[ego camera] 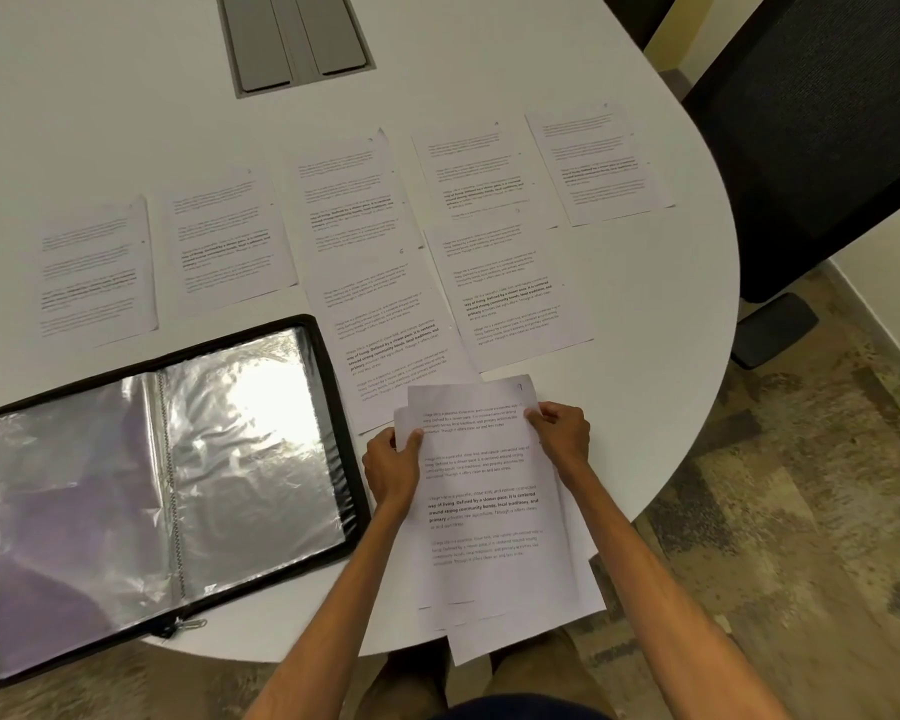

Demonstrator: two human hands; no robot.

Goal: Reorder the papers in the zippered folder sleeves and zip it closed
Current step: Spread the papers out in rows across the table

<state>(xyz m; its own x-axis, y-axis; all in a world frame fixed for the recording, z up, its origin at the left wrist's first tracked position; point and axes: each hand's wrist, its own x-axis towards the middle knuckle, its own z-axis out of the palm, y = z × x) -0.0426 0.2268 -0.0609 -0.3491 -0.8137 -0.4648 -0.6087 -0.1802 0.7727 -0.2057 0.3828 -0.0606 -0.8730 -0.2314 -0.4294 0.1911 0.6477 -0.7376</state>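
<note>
The black zippered folder (328, 387) lies open at the table's front left, its clear plastic sleeves (240, 459) spread flat and shiny. A loose stack of printed papers (484, 517) is held above the table's front edge, its sheets fanned unevenly at the bottom. My left hand (393, 467) grips the stack's left edge, thumb on top. My right hand (559, 433) pinches the upper right edge. Several more printed sheets (385, 283) lie in a row across the table behind the stack, some overlapping.
The white table (126, 122) has a rounded right end and a grey cable hatch (294, 41) at the back. A black office chair (822, 148) stands to the right over patterned carpet (801, 485). The zipper pull (191, 625) sits at the folder's front edge.
</note>
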